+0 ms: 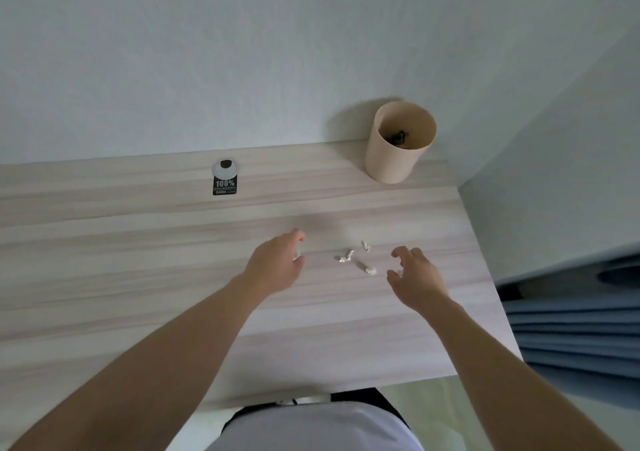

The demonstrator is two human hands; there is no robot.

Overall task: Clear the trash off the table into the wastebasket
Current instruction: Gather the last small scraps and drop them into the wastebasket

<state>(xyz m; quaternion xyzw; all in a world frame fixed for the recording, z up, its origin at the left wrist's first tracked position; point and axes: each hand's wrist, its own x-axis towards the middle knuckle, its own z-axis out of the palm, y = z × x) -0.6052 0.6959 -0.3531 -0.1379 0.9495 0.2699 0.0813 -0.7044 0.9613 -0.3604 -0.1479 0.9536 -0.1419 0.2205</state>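
Pale wood table against a grey wall; our left hand curls narrowly around something small and white, our right hand spreads wide beside three paper scraps. Beyond them, nothing blocks the tan wastebasket; a black tag lies well left.

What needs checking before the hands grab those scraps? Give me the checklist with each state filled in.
1. Paper scraps lie in reach between the hands: ok.
2. Right hand open, fingers spread: ok.
3. Left hand empty: cannot tell; a white bit shows at its fingers.
4. Wastebasket upright on the table, mouth open: ok.
5. Wastebasket has room: ok; only a small dark item shows inside.
6. Black tag counts as trash: cannot tell.
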